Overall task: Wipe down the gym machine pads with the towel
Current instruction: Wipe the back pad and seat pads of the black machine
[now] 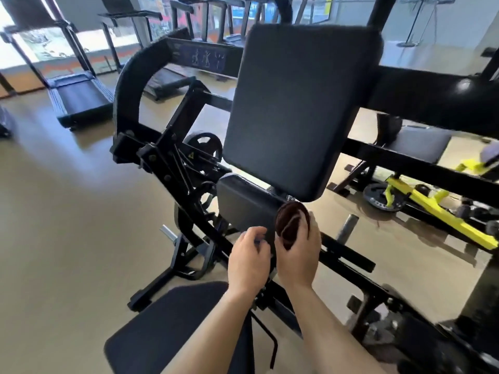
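Right hand [297, 255] gripped the soft, bunched towel [290, 224] beside the lower pad [243, 206]; left hand [249, 257] hovered half-curled, empty.

Single head-worn wide-angle view, looking forward and down from just above and behind both hands, close to them. Left hand [249, 256] and right hand [298, 255] sit low centre; the big pad [294, 109] rises just beyond them, treadmills [78, 98] far beyond, upper left.
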A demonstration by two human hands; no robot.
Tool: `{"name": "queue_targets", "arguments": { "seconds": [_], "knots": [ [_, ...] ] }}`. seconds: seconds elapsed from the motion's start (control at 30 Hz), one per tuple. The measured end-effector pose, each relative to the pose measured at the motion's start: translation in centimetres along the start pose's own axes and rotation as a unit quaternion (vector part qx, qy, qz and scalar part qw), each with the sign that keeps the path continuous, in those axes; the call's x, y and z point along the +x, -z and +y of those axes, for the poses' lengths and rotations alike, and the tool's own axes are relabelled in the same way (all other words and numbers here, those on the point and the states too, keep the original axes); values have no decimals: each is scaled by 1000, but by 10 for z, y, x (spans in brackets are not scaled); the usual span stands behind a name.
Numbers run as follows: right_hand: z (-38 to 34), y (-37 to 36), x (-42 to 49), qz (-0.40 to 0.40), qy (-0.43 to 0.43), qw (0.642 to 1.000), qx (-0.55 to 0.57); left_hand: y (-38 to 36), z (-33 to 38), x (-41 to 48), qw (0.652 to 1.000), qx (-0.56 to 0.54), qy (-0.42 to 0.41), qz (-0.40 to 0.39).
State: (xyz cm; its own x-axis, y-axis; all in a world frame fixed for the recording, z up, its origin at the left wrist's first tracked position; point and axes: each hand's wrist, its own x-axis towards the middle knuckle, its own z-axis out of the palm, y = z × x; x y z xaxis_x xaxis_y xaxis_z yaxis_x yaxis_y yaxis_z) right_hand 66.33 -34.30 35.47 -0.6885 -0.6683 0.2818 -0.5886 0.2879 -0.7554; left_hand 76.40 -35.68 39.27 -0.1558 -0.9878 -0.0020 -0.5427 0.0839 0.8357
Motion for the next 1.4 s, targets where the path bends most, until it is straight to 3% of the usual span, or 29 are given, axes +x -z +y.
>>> {"name": "queue_targets", "arguments": {
  "seconds": [0.1, 0.2, 0.5, 0.63, 0.73, 0.83, 0.93, 1.1, 1.2, 1.3, 1.4],
  "knots": [
    [-10, -10, 10, 24, 68, 994, -83, 13, -9, -2, 991, -112, 46, -51],
    [-25, -22, 28, 16, 141, 980, -143, 20, -22, 6, 985, -157, 54, -46],
    [-82, -103, 81, -61, 303, 899, -312, 35, -45, 89, 975, -195, 72, 75],
    [-100, -129, 94, -70, 350, 874, -331, 38, -46, 118, 971, -175, 89, 133],
    [-106, -131, 100, -128, 362, 863, -329, 34, -45, 114, 966, -186, 99, 147],
    [-88, -109, 91, -109, 389, 844, -352, 20, -39, 87, 973, -179, 97, 111],
    [-49, -75, 68, -97, 443, 794, -406, -4, -38, 46, 973, -204, 101, 21],
    [-7, -16, 58, -94, 486, 751, -436, -12, -38, 24, 922, -337, 141, -126],
    [-17, -23, 65, -129, 514, 705, -471, -3, -44, 31, 909, -354, 155, -155],
    [-53, -66, 76, -161, 548, 659, -488, 7, -57, 55, 911, -357, 176, -109],
    [-85, -116, 90, -171, 551, 646, -500, 12, -78, 95, 930, -327, 165, 23]
  ]
}}
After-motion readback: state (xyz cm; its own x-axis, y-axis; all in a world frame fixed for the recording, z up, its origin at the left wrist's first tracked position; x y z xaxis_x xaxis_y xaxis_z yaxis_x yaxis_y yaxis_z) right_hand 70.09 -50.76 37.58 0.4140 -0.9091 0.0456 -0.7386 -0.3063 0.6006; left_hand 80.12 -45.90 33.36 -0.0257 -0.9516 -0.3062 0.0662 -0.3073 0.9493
